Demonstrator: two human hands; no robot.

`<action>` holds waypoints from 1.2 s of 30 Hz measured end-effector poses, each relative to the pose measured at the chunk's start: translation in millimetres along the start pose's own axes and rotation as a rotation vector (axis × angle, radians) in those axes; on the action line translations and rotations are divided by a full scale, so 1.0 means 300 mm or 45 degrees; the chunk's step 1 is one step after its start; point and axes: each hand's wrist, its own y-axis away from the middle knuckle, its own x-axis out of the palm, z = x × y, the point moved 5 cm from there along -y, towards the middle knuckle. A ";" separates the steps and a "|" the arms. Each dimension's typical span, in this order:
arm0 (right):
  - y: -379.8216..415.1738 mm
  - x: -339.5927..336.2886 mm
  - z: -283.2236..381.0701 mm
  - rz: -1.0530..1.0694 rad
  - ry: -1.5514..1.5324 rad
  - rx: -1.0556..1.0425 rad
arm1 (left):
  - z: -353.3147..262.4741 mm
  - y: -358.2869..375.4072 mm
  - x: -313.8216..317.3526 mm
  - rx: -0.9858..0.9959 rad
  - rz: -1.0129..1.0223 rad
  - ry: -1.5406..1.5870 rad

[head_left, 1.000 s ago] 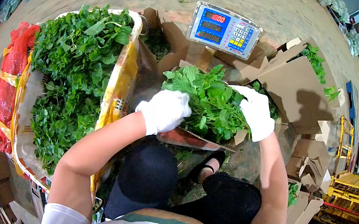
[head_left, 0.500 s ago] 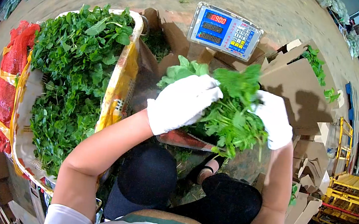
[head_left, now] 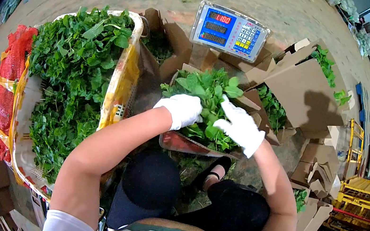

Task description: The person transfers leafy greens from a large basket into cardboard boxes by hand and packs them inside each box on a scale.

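Observation:
Leafy greens (head_left: 216, 84) fill an open cardboard box (head_left: 250, 104) in front of me, below the digital scale display (head_left: 230, 31), which reads about 1180. My left hand (head_left: 184, 111), in a white glove, lies on the near left of the greens, its fingers curled down among the leaves; whether they grip any is hidden. My right hand (head_left: 240, 127), also gloved in white, rests at the right side of the same greens with thumb and fingers apart, fingertips touching the leaves.
A large white crate (head_left: 127, 71) of greens stands at the left beside red mesh sacks (head_left: 12, 61). At the right are more cardboard boxes (head_left: 310, 93), some with greens, and yellow metal racks (head_left: 362, 194). My knees are just below the box.
The raised bunch has come down into the box. Both hands have lowered and my right hand has moved left, its fingers spreading. The display has gone from about 0900 to 1180.

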 end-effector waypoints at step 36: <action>-0.093 0.445 -0.146 0.384 -0.257 1.241 | 0.028 -0.259 0.289 0.127 0.429 -0.461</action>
